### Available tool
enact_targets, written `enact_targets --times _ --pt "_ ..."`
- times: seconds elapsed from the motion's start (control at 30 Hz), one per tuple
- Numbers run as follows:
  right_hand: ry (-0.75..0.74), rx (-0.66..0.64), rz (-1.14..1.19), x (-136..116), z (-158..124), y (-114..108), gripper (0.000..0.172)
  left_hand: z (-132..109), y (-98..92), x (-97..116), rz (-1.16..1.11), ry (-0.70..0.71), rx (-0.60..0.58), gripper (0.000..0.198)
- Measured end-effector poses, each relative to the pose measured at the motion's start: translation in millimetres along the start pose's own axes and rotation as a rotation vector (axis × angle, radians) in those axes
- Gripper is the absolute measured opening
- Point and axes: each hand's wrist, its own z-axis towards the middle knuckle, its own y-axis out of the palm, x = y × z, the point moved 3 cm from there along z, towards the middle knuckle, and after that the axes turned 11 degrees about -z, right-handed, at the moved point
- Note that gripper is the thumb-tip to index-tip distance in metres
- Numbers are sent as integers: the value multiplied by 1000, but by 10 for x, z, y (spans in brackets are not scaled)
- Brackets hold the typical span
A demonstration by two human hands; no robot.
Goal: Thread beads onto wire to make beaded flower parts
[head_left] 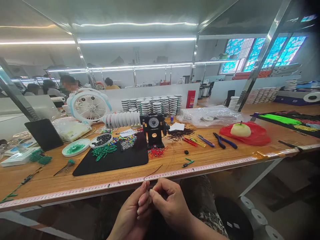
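Observation:
Just below the front table edge my left hand (136, 205) is closed in a pinch. A thin dark cord (155, 171) curves up and to the right from its fingertips, over the tape measure strip (175, 174). Close against it, my right hand (172, 201) also pinches with thumb and index finger; what lies between those fingertips is too small to make out. On the table beyond the hands is a black mat (120, 161) with green tube beads (103, 152). A short green and dark beaded piece (188, 163) lies to the right.
A black winding device with white spools (122, 120) stands behind the mat. Pliers (225, 141), a blue-handled cutter (205, 140) and screwdrivers (197, 142) lie to the right, before a peeled fruit (240, 130) on a red bag. Left are a dish of green beads (76, 147) and a fan (88, 106).

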Motion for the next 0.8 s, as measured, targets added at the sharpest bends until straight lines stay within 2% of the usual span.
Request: enact_targets --times 0.27,0.43,0.5,0.6,0.8 --pt "4 -13 9 5 -21 -7 19 -4 -2 -7 43 -4 -25 45" --pt "124 -213 347 -28 -2 53 23 12 -33 -16 65 2 3 47" --pt "160 -239 441 -48 11 62 24 18 -41 -15 69 14 11 47" --pt "178 -212 481 -59 27 57 22 23 -45 -20 59 3 3 47" --pt "174 -117 376 -32 22 42 22 24 -64 -31 -4 -33 -18 47"
